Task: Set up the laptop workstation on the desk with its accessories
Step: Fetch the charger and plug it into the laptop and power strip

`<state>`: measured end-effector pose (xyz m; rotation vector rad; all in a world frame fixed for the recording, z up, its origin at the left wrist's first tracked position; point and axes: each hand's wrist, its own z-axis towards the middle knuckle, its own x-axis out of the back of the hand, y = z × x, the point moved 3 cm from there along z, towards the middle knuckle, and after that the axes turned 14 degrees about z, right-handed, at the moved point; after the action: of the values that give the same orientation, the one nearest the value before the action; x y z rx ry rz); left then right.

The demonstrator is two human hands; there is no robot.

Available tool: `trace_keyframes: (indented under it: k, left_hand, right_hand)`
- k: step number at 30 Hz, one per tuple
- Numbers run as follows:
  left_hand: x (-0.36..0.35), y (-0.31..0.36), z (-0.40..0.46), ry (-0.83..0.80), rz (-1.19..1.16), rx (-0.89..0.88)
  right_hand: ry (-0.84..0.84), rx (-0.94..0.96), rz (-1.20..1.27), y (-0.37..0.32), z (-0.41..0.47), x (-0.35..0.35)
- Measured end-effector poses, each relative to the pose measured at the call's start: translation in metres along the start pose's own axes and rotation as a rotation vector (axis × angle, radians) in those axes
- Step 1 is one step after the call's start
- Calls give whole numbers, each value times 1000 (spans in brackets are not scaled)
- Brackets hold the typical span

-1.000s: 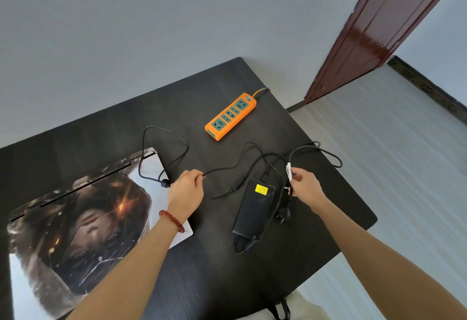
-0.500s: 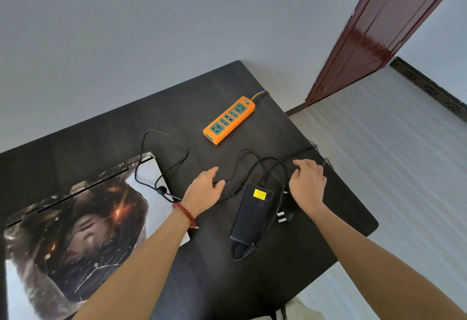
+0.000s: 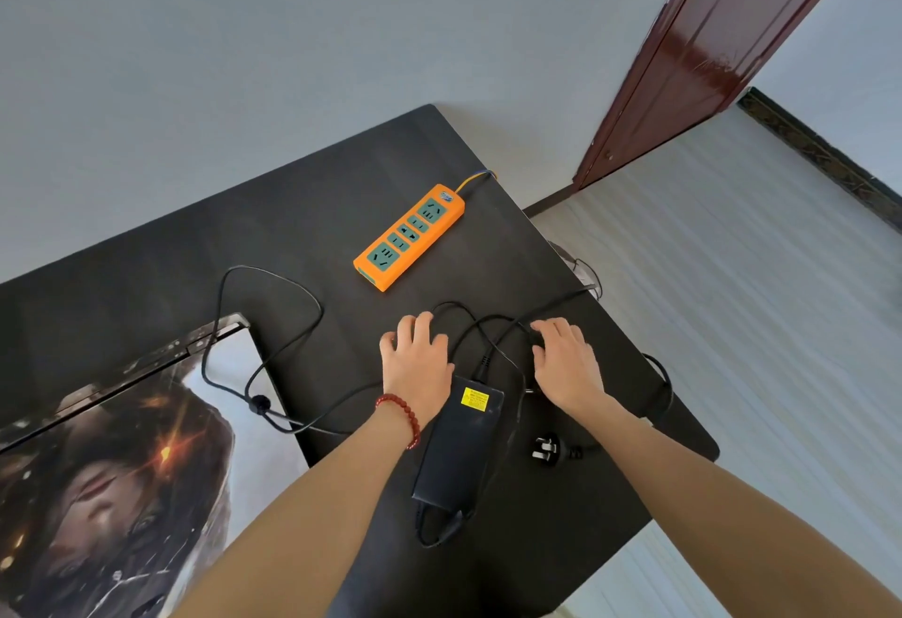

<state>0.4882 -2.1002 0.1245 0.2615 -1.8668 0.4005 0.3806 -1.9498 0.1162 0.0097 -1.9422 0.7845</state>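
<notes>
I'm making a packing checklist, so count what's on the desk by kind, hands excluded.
Laptop: 1
Power adapter brick: 1
Wall plug: 1
Orange power strip: 1
Total: 4, all on the black desk; the tangled cables were not counted separately.

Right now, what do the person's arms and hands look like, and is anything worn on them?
Both forearms are bare, with no sleeves in view. The left hand has a bracelet of small round red beads around its wrist. The right hand shows no ring, watch, glove or band, and its wrist is bare.
</notes>
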Motion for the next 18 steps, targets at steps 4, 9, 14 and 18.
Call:
trace_keyframes:
  k: [4,9,14,18]
  left_hand:
    - [-1,6,27,-56,-238,48]
    - [2,-15,56,-107,-744,332]
    - [9,-31,50,2,-747,276]
    - [7,-43,41,-25,-778,212]
  right_hand:
    - [-38,178,-110,-2,26,4]
    - [-148,121,-239,-9,53,5]
    - [-192,72,-240,-23,65,-2]
    - [-66,195,-136,-32,64,4]
